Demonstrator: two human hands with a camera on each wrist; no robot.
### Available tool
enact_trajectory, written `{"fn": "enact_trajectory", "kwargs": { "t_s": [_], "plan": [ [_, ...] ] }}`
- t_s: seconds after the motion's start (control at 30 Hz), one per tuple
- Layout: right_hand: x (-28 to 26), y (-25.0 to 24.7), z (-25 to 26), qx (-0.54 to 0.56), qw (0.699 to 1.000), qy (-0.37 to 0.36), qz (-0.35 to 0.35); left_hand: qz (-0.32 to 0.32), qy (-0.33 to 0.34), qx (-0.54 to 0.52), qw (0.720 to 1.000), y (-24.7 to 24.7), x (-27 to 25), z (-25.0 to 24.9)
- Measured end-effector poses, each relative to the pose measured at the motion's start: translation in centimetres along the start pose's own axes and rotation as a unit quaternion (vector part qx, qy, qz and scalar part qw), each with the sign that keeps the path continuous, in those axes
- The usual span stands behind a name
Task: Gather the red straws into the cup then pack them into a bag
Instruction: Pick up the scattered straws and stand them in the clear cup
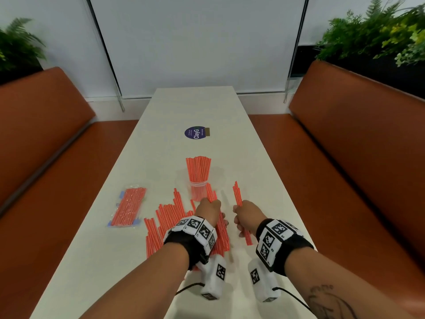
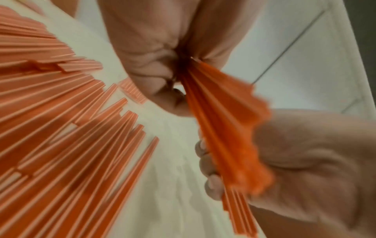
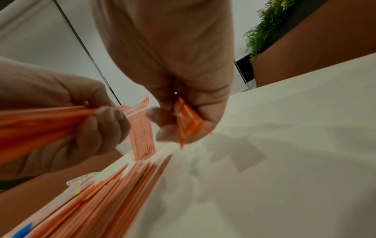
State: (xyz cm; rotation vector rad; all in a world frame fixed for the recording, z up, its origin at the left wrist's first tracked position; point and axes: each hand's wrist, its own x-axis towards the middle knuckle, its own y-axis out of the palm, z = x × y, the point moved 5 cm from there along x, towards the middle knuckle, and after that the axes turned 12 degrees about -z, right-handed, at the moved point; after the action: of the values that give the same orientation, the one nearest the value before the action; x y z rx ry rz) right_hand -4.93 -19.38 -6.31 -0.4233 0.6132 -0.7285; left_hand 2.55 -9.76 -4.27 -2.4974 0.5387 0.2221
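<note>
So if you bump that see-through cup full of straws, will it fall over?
Probably quite easily. The cup looks like thin clear plastic, so likely light, and the straws in it stand well above its rim, making it top-heavy. It also stands close beyond the left hand, which grips a bundle of straws, so a stray nudge could tip it and scatter them on the table.

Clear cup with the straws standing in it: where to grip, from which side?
Judging by the head view, wrap the clear cup round its lower wall, from the right. Straws fill and overtop the mouth, so no top grasp; loose straws crowd its left.
</note>
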Motion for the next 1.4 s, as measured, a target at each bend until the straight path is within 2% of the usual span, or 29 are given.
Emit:
{"fn": "enact_trajectory", "kwargs": {
  "t_s": [0.13,0.27,0.37,0.43,0.57,0.7,0.8,0.9,1.03,1.1,1.23,1.3,1.33,1.37,1.4],
  "plan": [
    [-0.4,1.0,1.9,0.069,0.998,-0.001,0.01,0.034,-0.032,-0.129,0.991,-0.3,0.1,0.6],
    [-0.7,2.1,3.3,0.091,0.996,-0.019,0.013,0.04,-0.05,-0.181,0.981,-1.0,0.4,1.2],
    [-0.6,2.3,4.4,0.109,0.993,-0.039,-0.014,0.03,-0.031,-0.18,0.983,-1.8,1.2,1.6],
    [-0.4,2.1,5.6,0.104,0.991,-0.072,-0.038,0.029,-0.02,-0.194,0.98,-2.5,1.7,1.8],
    [1.0,0.3,9.0,0.002,0.98,-0.144,-0.133,0.046,-0.028,-0.236,0.97,-3.8,2.3,2.2],
    [1.3,-0.4,13.6,0.071,0.967,-0.215,-0.117,0.032,-0.042,-0.261,0.964,-5.3,2.6,3.1],
    [1.7,-0.3,15.9,0.103,0.949,-0.257,-0.15,0.013,-0.054,-0.27,0.961,-6.1,2.9,3.6],
    [2.3,0.8,16.2,0.064,0.949,-0.258,-0.167,0.007,-0.068,-0.276,0.959,-6.7,3.1,4.0],
    [3.9,3.1,14.6,-0.092,0.964,-0.222,-0.116,0.006,-0.068,-0.279,0.958,-7.3,3.1,4.5],
    [4.1,3.3,14.3,-0.131,0.964,-0.202,-0.111,0.006,-0.058,-0.264,0.963,-7.5,3.1,4.7],
    [3.1,1.8,14.4,-0.008,0.973,-0.169,-0.157,0.004,-0.035,-0.231,0.972,-7.7,3.3,4.5],
    [1.6,0.5,14.8,0.03,0.956,-0.214,-0.201,-0.002,-0.025,-0.23,0.973,-7.8,3.2,3.6],
    [1.0,0.2,14.9,0.024,0.953,-0.237,-0.186,-0.01,-0.018,-0.237,0.971,-8.0,3.0,2.9],
    [0.4,0.5,14.8,0.002,0.958,-0.252,-0.135,-0.021,-0.009,-0.247,0.969,-8.2,2.9,2.1],
    [0.1,1.3,14.3,-0.033,0.967,-0.248,-0.05,-0.038,0.001,-0.253,0.967,-8.5,2.7,1.1]
  ]
}}
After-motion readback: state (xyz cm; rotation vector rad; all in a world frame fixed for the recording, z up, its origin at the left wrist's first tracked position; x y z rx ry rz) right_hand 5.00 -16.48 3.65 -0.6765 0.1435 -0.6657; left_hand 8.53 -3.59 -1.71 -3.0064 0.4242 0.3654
